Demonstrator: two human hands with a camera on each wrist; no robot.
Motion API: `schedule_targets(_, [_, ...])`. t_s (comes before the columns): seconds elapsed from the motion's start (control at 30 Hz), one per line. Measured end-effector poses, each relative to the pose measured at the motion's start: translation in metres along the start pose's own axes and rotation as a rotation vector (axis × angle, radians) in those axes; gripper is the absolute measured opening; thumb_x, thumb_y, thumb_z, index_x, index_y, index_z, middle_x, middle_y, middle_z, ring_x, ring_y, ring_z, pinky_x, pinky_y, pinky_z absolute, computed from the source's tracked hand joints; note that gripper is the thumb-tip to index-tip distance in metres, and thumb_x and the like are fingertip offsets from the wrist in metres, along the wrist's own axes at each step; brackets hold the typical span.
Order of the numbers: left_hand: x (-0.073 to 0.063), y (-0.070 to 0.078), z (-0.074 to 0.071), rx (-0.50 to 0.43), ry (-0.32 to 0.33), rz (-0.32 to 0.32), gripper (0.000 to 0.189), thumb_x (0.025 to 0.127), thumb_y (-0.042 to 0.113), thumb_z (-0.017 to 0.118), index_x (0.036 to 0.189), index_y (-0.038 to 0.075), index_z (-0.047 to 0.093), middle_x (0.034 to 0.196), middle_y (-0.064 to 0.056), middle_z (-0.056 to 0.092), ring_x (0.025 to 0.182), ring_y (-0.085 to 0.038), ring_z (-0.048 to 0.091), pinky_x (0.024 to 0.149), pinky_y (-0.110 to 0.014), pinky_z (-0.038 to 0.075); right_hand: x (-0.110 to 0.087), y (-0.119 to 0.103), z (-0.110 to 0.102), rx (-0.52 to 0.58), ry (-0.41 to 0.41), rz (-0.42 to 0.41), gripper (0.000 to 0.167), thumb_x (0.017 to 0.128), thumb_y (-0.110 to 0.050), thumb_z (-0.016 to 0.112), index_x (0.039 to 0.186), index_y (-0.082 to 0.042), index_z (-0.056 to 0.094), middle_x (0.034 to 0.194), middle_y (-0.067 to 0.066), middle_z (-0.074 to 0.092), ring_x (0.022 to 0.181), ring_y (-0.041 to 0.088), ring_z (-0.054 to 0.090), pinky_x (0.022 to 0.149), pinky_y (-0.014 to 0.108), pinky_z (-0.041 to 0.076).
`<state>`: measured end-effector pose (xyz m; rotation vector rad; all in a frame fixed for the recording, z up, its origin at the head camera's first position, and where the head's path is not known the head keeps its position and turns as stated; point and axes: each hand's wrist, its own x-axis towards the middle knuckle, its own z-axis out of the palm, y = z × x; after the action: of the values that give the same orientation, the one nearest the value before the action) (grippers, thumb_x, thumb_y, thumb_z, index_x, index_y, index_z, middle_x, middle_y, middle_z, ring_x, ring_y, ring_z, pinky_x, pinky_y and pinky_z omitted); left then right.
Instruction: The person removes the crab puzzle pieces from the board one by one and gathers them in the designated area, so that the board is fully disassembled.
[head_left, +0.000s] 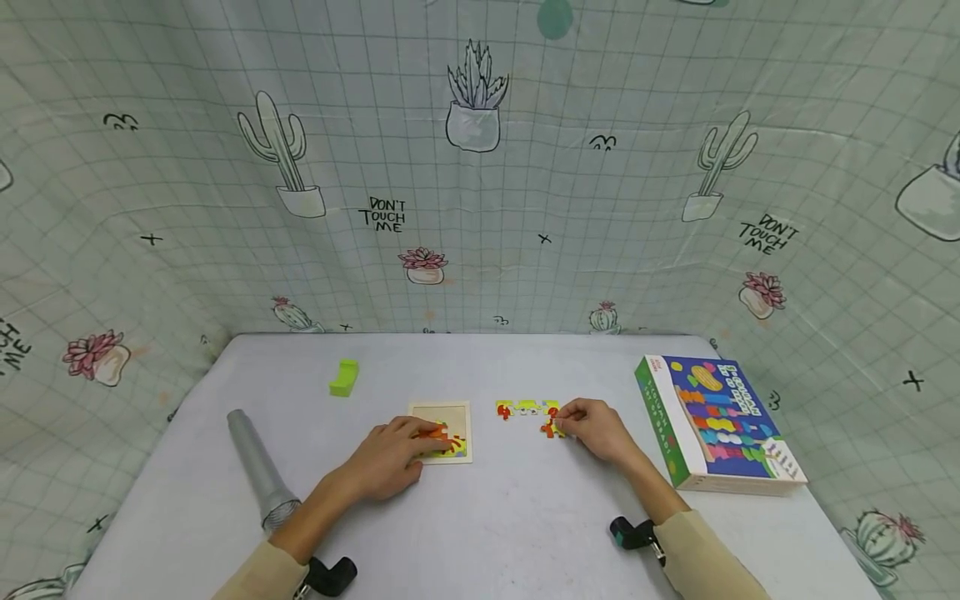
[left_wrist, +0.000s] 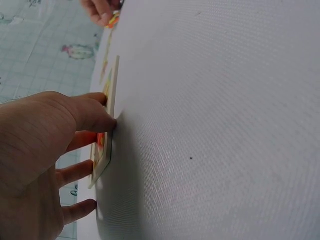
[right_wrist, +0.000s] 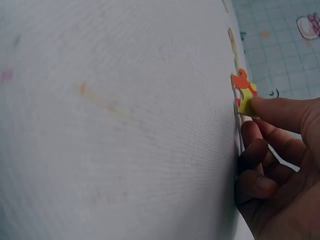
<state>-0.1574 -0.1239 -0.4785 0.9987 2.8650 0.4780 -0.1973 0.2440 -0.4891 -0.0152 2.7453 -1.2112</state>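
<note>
A square wooden puzzle board (head_left: 440, 410) lies flat on the table, with orange, red and yellow pieces (head_left: 454, 444) in its lower part. My left hand (head_left: 390, 458) reaches over it from the left, fingers spread across the pieces and hiding some. In the left wrist view, the thumb (left_wrist: 97, 116) touches the board's edge. To the right, my right hand (head_left: 596, 427) pinches a yellow and orange jigsaw piece (right_wrist: 244, 95) between thumb and fingers. That piece overlaps the right end of a short row of yellow, red and white puzzle pieces (head_left: 523, 408) on the table.
A lime-green curved block (head_left: 345, 377) stands at the back left. A grey tapered tube (head_left: 255, 462) lies beside my left forearm. On the right is a colourful toy box (head_left: 723, 421). A patterned cloth (head_left: 480, 250) hangs behind the white table (head_left: 510, 533).
</note>
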Motion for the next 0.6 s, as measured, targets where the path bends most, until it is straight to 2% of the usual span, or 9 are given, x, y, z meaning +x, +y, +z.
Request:
schedule_targets(0.3, [-0.0003, 0.0015, -0.0013, 0.005, -0.003, 0.002, 0.045, 0.094, 0.008, 0.062, 0.136, 0.023, 0.065, 0.144, -0.008, 0.053, 0.135, -0.035, 0.045, 0.096, -0.063, 0.042, 0.0045, 0.0000, 0.0024, -0.058, 0.022, -0.016, 0.010, 0.092, -0.021, 0.074, 0.092, -0.011, 0.074, 0.082, 0.000, 0.068, 0.072, 0.016, 0.055, 0.065, 0.031, 0.044])
schedule_targets(0.6, [-0.0003, 0.0014, -0.0011, 0.011, -0.007, -0.003, 0.045, 0.094, 0.008, 0.061, 0.136, 0.023, 0.065, 0.145, -0.008, 0.053, 0.135, -0.035, 0.045, 0.096, -0.062, 0.042, 0.0038, -0.0027, 0.0036, -0.079, 0.032, -0.029, 0.009, 0.091, -0.016, 0.074, 0.093, -0.008, 0.073, 0.081, 0.001, 0.067, 0.071, 0.015, 0.056, 0.065, 0.030, 0.045])
